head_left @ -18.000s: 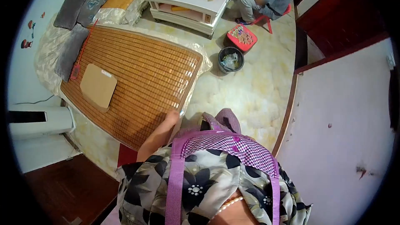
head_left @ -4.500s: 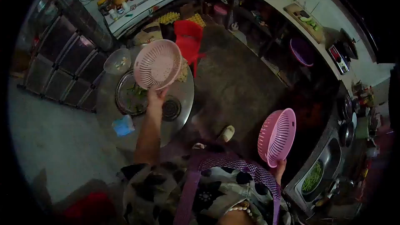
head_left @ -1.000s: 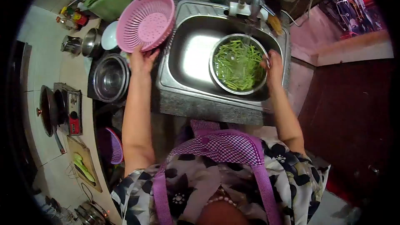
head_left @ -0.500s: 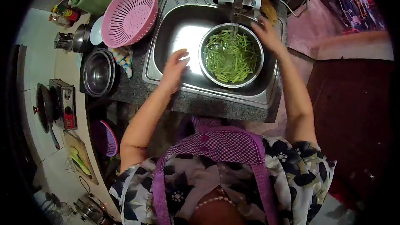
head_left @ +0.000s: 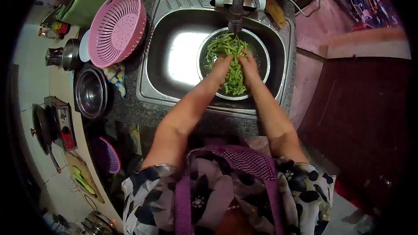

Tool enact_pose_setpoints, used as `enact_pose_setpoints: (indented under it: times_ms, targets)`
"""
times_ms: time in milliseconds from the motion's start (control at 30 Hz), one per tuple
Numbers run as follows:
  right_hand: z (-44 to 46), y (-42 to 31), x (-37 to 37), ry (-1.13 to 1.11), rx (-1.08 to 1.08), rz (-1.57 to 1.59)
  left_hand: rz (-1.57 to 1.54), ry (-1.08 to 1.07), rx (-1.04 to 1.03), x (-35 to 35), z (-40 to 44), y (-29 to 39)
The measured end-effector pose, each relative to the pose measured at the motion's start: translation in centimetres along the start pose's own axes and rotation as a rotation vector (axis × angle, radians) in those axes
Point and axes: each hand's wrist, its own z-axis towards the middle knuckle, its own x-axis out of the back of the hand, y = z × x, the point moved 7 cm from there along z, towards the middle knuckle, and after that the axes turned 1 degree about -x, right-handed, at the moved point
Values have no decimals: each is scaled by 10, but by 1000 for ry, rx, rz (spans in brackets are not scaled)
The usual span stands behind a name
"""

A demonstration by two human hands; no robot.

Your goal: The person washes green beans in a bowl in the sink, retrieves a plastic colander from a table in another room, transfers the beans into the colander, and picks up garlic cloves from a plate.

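Note:
Cut green beans (head_left: 235,78) fill much of a round metal bowl (head_left: 266,61) in the right half of the steel sink (head_left: 163,72). My left hand (head_left: 222,67) is inside the bowl, its fingers curled into the beans from the left. Opposite it, my right hand (head_left: 249,66) closes on them from the right. A heap of beans is gathered between the two hands, and the fingertips are partly hidden among them. Just above the bowl's far rim hangs the faucet (head_left: 236,17), with no stream visible below its spout.
A pink colander (head_left: 117,28) stands left of the sink, beside stacked metal bowls (head_left: 91,92) and a patterned cloth (head_left: 116,78). A yellowish elongated object (head_left: 274,9) lies behind the sink at right. Farther left are a stove (head_left: 61,122) and a cutting board (head_left: 82,176) with green vegetables.
Both hands have come into the bowl, the left from over the sink, the right from beside the faucet. The beans are now bunched between them. The running water is no longer visible.

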Motion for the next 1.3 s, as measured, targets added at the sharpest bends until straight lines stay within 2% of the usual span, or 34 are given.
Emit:
enact_pose_setpoints:
  times_ms: [33, 67, 133, 167, 267, 300, 333, 400, 500, 567, 600, 633, 733, 767, 833, 900, 967, 1000, 1033, 1067, 1133, 1167, 1267, 1300]
  targets:
    - [-20, -29, -4, -60, -9, 95, -227, -113, -90, -10, -10, 13]
    - [-23, -35, -1, -150, 55, 145, -83, -162, -127, -13, -24, 26]
    - [-48, -69, 0, -174, 206, 87, 206, -262, -198, -10, -48, 48]
    - [-45, -73, 5, -214, 355, -87, 196, -293, -256, -8, -46, 52]
    - [-74, -84, -17, -149, 739, -933, 251, -273, -466, 9, -41, 61]
    - [-76, -60, -31, -358, 713, -1110, 201, -292, -392, 16, -33, 50]
    - [-92, -45, -43, -486, 509, -1471, 161, -252, -313, 20, -33, 43]
    - [-86, -19, -42, -630, 587, -1720, 83, -173, -155, 28, -37, 25]
    - [-57, -42, -28, -339, 439, -1802, 42, -167, -137, 26, -44, 24]
    - [-59, -27, -39, -410, 428, -1724, -14, -113, -80, 20, -77, 41]
    - [-59, -22, -44, -445, 422, -1685, -9, -112, -118, 26, -63, 33]
    - [-63, -25, -49, -538, 562, -1782, -7, -114, -157, 34, -36, 16]
    - [-43, -44, -29, -335, 606, -1787, 294, -9, -320, 34, -12, 24]
    - [-41, -54, -20, -241, 640, -1666, 481, 79, -426, 30, -7, 35]
    - [-36, -70, -7, -173, 685, -1447, 483, -20, -371, 23, 3, 51]
    - [-19, -76, 15, -70, 741, -1219, 270, 27, -174, 28, 39, 41]
    - [12, -45, 35, -13, 477, -725, 47, 52, -14, 14, 19, 53]
    - [25, -29, 46, 15, 344, -478, 3, -46, 99, 11, 36, 39]
    - [9, -36, 33, 61, 180, -468, -38, -140, 210, 16, 70, 17]
    - [29, 0, 25, 13, 65, -1, -35, -157, 189, 17, 95, 0]
    - [27, 3, 8, 109, 13, -26, -31, -189, 147, 19, 144, -32]
    - [24, 6, 3, 157, -14, -39, -43, -175, 80, 9, 137, -27]
    - [11, 1, -2, 212, 100, 38, -111, -165, -126, -4, 99, -11]
    - [-10, -21, -14, 133, 121, 237, -206, -179, -220, -8, 73, -1]
